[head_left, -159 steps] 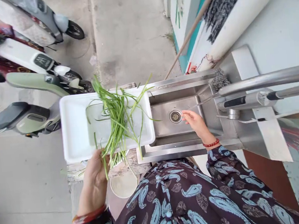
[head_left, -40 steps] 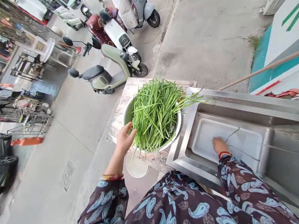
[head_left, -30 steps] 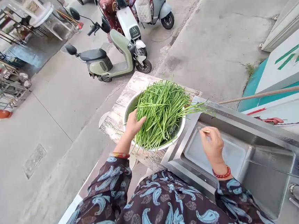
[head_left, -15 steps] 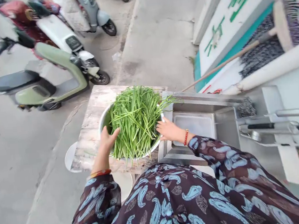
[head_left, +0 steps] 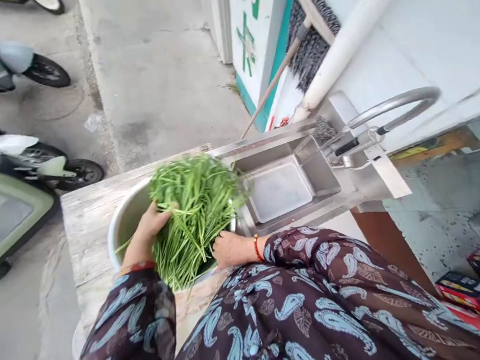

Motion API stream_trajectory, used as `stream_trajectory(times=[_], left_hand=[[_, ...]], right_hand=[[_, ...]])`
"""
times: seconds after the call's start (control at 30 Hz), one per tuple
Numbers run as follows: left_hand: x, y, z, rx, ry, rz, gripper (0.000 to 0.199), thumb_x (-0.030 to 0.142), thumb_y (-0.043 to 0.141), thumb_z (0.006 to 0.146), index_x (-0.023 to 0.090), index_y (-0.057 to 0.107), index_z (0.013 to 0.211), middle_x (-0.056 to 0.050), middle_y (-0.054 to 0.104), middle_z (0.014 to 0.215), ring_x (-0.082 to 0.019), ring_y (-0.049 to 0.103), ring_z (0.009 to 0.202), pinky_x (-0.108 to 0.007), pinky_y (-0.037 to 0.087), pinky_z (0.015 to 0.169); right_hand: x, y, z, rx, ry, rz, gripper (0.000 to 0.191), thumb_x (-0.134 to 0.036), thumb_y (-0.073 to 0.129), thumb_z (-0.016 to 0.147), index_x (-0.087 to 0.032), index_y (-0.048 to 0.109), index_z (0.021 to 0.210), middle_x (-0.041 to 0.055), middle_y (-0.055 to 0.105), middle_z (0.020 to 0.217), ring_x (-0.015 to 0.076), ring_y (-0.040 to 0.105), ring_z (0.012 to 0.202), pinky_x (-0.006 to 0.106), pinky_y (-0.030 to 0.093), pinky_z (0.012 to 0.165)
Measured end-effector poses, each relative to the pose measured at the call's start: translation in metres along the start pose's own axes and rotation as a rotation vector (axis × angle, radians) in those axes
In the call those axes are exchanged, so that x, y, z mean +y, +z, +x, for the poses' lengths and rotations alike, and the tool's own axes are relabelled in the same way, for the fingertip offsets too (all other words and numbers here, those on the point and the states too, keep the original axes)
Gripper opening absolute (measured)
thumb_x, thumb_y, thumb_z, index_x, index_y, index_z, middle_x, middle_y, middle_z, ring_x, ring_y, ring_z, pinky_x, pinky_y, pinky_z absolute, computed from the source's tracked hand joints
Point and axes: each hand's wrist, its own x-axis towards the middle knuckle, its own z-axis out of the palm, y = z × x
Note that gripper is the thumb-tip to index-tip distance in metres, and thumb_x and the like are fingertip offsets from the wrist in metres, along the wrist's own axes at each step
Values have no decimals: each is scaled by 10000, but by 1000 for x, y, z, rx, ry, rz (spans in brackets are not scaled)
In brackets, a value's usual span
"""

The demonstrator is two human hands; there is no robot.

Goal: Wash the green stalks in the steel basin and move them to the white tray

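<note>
A big heap of long-stalked leafy greens (head_left: 192, 212) lies in a large white basin (head_left: 116, 227), massed toward its right side and partly over the rim. My left hand (head_left: 151, 227) presses into the heap from the left, thumb across the stalks, fingers curled and partly buried. At the lower right, my right hand (head_left: 229, 247) is closed against the greens by the basin's edge, its fingertips hidden underneath. The basin stands on a worn wooden board (head_left: 87, 216). Leaves at the right edge are blurred by motion.
A steel sink (head_left: 333, 194) with a pale tray (head_left: 280, 187) inside adjoins the board on the right. Its curved tap (head_left: 401, 104) stands at the far side. A mop (head_left: 311, 33) leans by the wall. Scooters (head_left: 11, 205) are parked to the left; red boxes (head_left: 463, 289) sit lower right.
My view has swung right toward the sink. The greens have shifted right within the basin, baring its left inside. My hands have closed in on the heap from both sides.
</note>
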Motion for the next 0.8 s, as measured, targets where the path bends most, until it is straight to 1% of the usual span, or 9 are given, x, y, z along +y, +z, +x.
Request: stream_trajectory(times=[0.07,0.17,0.3,0.37,0.43,0.5,0.57,0.67,0.8], left_hand=[[23,5,-1,-44,4,44,831,629,767,692,104,628,1321,-210,725,1229,-386,687,1128,-515,523,1013],[44,17,-12,-109,146,258,844,466,795,733,86,542,1442,-275,557,1472,-421,507,1394,-560,348,1183],[40,21,-51,-82,258,269,748,328,698,838,171,462,1530,-211,412,1614,-383,347,1517,-637,162,1242],[24,15,-82,40,249,176,653,261,567,914,200,432,1551,-171,399,1632,-337,335,1530,-625,175,1247],[1,10,-118,213,191,79,614,210,470,944,199,421,1556,-161,422,1620,-312,346,1528,-600,235,1242],[-20,11,-155,368,128,11,604,216,437,961,176,405,1563,-181,436,1604,-305,352,1525,-566,292,1232],[-31,19,-188,445,99,-4,626,263,460,974,169,363,1585,-203,400,1621,-305,331,1538,-547,302,1235],[-32,42,-216,376,91,66,858,407,640,905,193,240,1634,-222,255,1685,-363,203,1579,-606,243,1244],[-33,68,-212,232,36,234,1193,375,851,684,179,176,1648,-262,161,1697,-435,136,1575,-659,211,1230]], right_hand=[[-28,3,30,-61,27,111,444,-452,518,1031,-66,739,1029,178,754,1060,279,682,988,366,480,798],[-61,-4,65,-139,31,202,287,-237,537,1010,-42,746,1036,192,771,1056,269,715,979,346,504,798],[-73,-36,56,-137,-68,409,230,-266,601,986,-118,758,1067,129,789,1044,225,737,900,291,515,748],[-59,-64,38,-1,-99,578,246,-329,569,1013,-190,767,1054,71,793,1039,187,733,899,262,520,770],[-34,-95,32,197,-12,689,301,-332,489,1045,-218,767,1034,42,787,1021,166,723,914,266,531,829],[-2,-118,48,375,126,705,344,-343,441,1053,-205,756,1051,56,774,1049,176,714,960,302,541,888],[29,-124,84,439,221,639,352,-341,429,1044,-186,734,1124,83,754,1128,195,701,1037,340,531,964],[60,-104,149,282,323,442,411,-361,436,1033,-134,668,1285,151,696,1292,242,643,1211,400,457,1099],[75,-68,192,-72,494,287,751,-613,403,1018,-80,421,1546,234,479,1557,333,507,1408,477,378,1164]])
